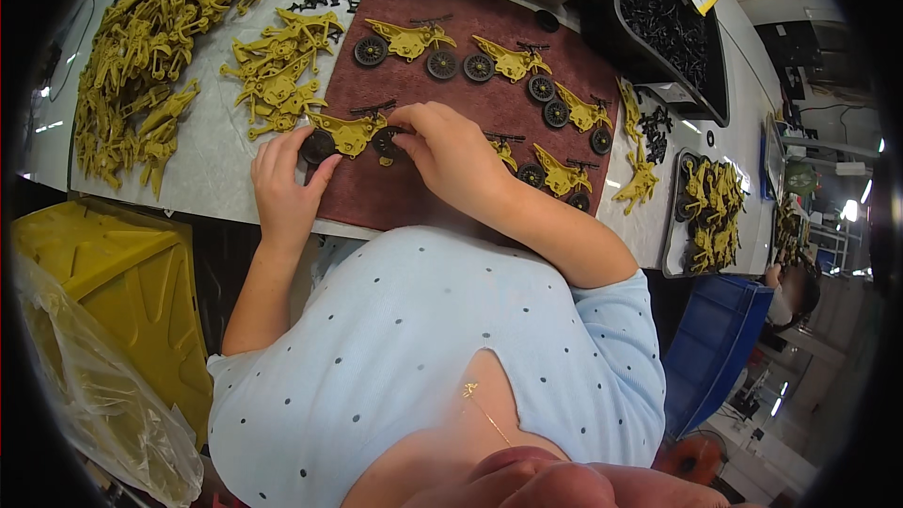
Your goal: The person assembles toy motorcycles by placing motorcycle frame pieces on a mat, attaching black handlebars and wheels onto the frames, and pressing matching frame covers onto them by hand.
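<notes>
A yellow toy motorcycle [348, 134] lies on a reddish-brown cloth mat [376, 198], with a black handlebar piece at its upper right. My left hand [287, 179] is closed round the black wheel [320, 145] at its left end, thumb and fingers on either side of the tyre. At the other end, my right hand [450, 155] pinches the second black wheel [385, 140], which the fingers partly cover. Farther up the mat lie several similar toy motorcycles [409, 40], each a yellow body with black wheels and a thin black handlebar.
Heaped yellow body parts [141, 47] cover the table's left, a smaller pile [277, 75] beside the mat. A black bin [658, 19] of small black parts stands far right, near a tray [679, 216] of yellow and black pieces. Below are a yellow crate [113, 273] and blue crate [715, 348].
</notes>
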A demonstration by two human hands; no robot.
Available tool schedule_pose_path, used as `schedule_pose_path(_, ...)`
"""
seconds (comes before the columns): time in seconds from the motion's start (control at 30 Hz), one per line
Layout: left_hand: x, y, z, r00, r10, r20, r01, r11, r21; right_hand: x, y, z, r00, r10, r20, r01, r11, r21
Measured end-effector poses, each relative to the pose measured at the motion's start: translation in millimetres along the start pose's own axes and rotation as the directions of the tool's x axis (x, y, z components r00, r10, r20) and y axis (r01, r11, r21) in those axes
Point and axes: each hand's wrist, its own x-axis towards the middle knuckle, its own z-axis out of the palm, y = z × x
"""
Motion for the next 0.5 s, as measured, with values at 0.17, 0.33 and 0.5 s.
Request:
schedule_pose_path(0.17, -0.1, -0.8, 1.0, 1.0, 0.006, 0.002, -0.006, 1.0, 0.008, -4.0, -2.3, 3.9, 0.993, 0.011, 0.115, -0.008, 0.999, -0.031)
schedule_pose_path(0.33, 0.5, 0.2, 1.5, 1.0, 0.003, 0.011, -0.003, 1.0, 0.004, -7.5, 3.5, 12.1, 0.982, 0.065, 0.179, -0.033, 0.983, -0.179)
schedule_pose_path(0.5, 0.5, -0.2, 1.3, 1.0, 0.007, 0.016, -0.007, 1.0, 0.006, -7.5, 0.0, 12.7, 0.983, 0.024, 0.183, 0.039, 0.942, -0.333)
